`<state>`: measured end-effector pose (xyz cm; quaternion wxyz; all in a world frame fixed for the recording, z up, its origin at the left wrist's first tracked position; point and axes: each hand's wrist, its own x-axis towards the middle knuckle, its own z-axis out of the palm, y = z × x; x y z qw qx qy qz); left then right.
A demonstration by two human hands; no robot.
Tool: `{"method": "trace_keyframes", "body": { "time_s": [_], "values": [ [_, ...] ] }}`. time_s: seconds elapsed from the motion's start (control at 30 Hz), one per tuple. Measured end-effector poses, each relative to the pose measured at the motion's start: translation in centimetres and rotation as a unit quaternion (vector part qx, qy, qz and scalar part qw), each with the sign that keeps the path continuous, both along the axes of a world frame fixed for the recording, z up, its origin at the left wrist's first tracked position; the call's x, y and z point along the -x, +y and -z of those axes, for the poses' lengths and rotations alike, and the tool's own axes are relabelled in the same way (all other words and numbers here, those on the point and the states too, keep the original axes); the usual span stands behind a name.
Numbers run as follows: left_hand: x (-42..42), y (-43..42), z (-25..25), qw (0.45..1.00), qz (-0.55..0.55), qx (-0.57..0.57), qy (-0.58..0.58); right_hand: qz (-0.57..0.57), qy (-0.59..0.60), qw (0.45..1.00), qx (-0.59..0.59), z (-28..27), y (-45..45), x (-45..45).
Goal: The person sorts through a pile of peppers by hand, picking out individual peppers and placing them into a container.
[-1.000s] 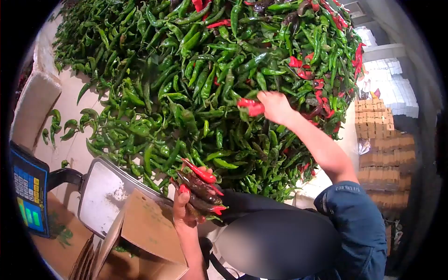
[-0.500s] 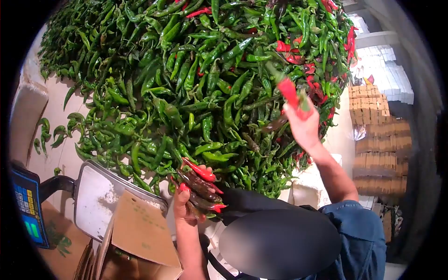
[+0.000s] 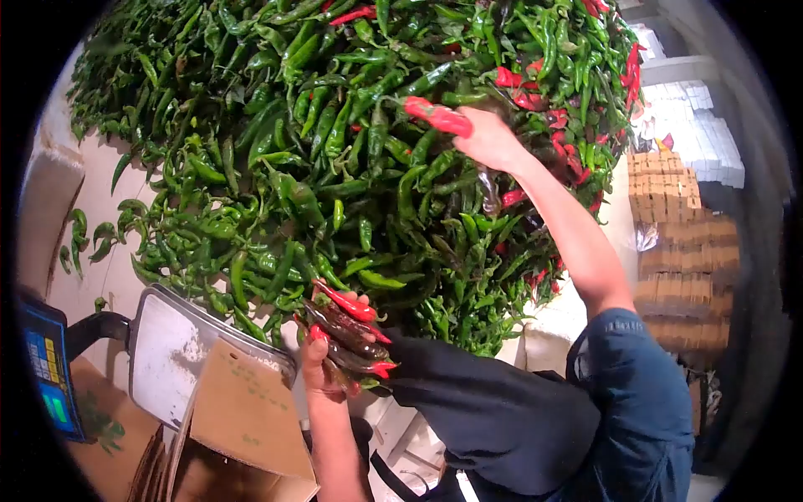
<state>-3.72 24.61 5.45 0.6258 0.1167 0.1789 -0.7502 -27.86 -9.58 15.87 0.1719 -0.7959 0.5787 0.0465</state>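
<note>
A bunch of red and dark brown chili peppers (image 3: pixel 347 330) lies in my left hand (image 3: pixel 318 368), whose fingers curl round them near the front of the heap. Farther out, my right hand (image 3: pixel 493 140) grips a red chili pepper (image 3: pixel 437 115), which points to the left above the heap. A second pepper in that grip cannot be made out. The large heap of green chili peppers (image 3: pixel 276 176) spreads under and beyond both hands. Among it, red peppers (image 3: pixel 569 155) show mostly along the right side.
At the lower left stand a weighing scale with a metal pan (image 3: pixel 167 351) and a keypad display (image 3: pixel 52 376), beside an open cardboard box (image 3: pixel 247 410). Stacked brown bundles (image 3: pixel 682 251) and white bundles (image 3: pixel 690 134) line the right. A white foam block (image 3: pixel 54 188) sits at the left edge.
My right hand has swung left across the heap with the red pepper, which has turned from upright to pointing left. My left hand keeps its bunch and has barely shifted.
</note>
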Motion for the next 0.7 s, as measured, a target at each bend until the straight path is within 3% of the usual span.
{"method": "trace_keyframes", "body": {
  "time_s": [0.03,0.13,0.27,0.3,0.37,0.4,0.5,0.63,0.7],
  "values": [
    [0.0,0.0,0.0,1.000,0.010,0.011,-0.020,-0.002,0.029,0.996,-0.085,0.6,-1.0,-0.3],
    [0.1,-0.8,-0.8,0.997,0.004,0.037,-0.061,-0.105,0.071,0.990,-0.060,4.8,-1.7,1.4],
    [0.3,-1.1,-1.4,1.000,0.004,0.018,-0.008,-0.098,0.072,0.983,-0.137,2.7,1.7,-0.7],
    [0.3,-1.1,-1.3,1.000,0.004,0.016,-0.016,-0.088,0.124,0.980,-0.130,2.2,2.4,-1.2],
    [0.4,-0.9,-1.1,0.999,0.001,0.010,-0.032,-0.082,0.048,0.991,-0.099,0.9,2.4,-0.6],
    [0.3,-0.4,-0.6,1.000,0.009,0.014,-0.024,-0.032,-0.052,0.994,-0.092,-0.6,2.4,-0.4],
    [0.0,-0.3,0.3,0.999,0.031,0.028,-0.024,0.086,-0.306,0.941,-0.115,-7.5,2.5,-0.1],
    [0.2,-0.8,-0.5,0.999,0.018,0.018,-0.047,0.135,-0.313,0.936,-0.093,-10.9,3.3,1.7],
    [0.2,-1.1,-0.6,1.000,0.024,0.013,-0.014,0.125,-0.211,0.966,-0.082,-11.6,4.5,1.9]
  ]
}}
